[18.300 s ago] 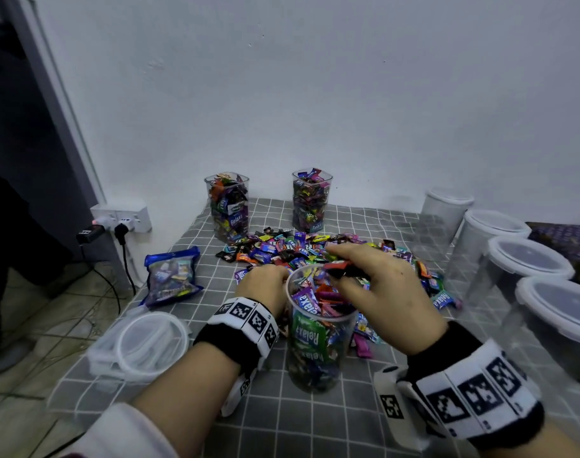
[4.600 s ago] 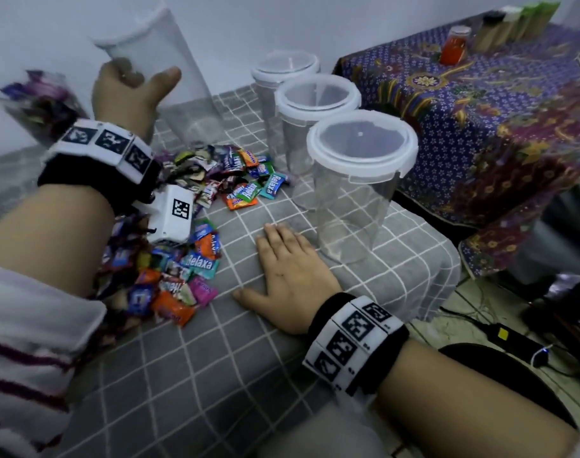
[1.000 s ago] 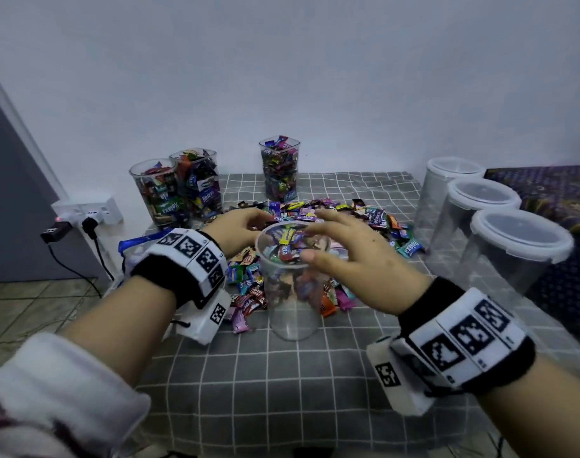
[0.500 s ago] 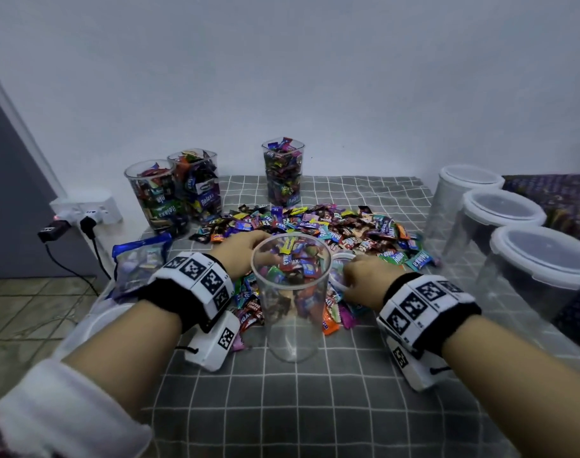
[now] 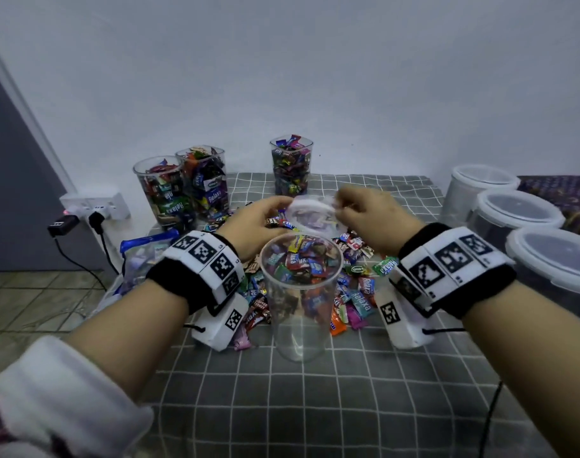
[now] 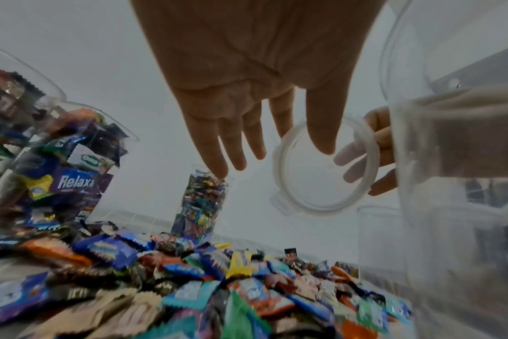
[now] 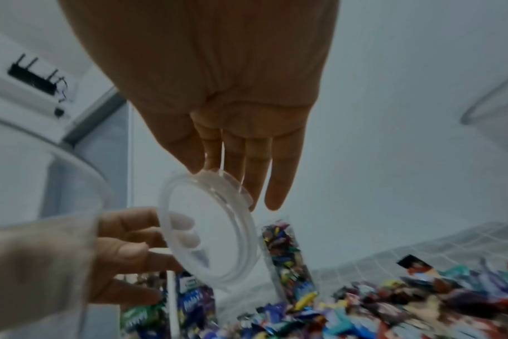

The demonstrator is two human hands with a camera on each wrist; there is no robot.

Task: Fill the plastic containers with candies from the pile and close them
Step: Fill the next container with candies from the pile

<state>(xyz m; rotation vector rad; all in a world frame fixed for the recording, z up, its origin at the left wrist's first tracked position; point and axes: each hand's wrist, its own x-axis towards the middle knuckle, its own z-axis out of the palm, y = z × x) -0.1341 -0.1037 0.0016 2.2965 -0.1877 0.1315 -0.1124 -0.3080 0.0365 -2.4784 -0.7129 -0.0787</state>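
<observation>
— Because the open container [image 5: 300, 292] stood right in front of us on the desk [image 5: 348, 408] with nothing steadying it, we judged a knock from either wrist could tip it; it looked empty itself, the colours being wrappers seen through its clear wall.

— Agreed, and the lid [image 5: 311, 214] worried us too. We held it just beyond the container's rim, in the air over the candy pile [image 5: 354, 285], by its edges only. We thought a light grip on slick plastic could let it drop among the wrappers.

— How did our hands sit?

— Our left hand [image 5: 255, 226] reached forward, palm down, thumb on the lid's near-left edge and fingers extended behind it. Our right hand [image 5: 374, 219] held the opposite edge, fingers fairly straight along the rim, thumb against it. Both were narrowly closed on the lid, neither wide.

— If the lid had gone on then, we would have shut an unfilled container, so the order mattered.

— Farther back, three filled containers [image 5: 199, 183] stood unlidded near the wall; the lid may have been meant for one of those, though we could not tell. Off to the right, lidded empty containers [image 5: 516, 213] waited in a row, close enough that a wide sweep of our right arm might bump them.
</observation>
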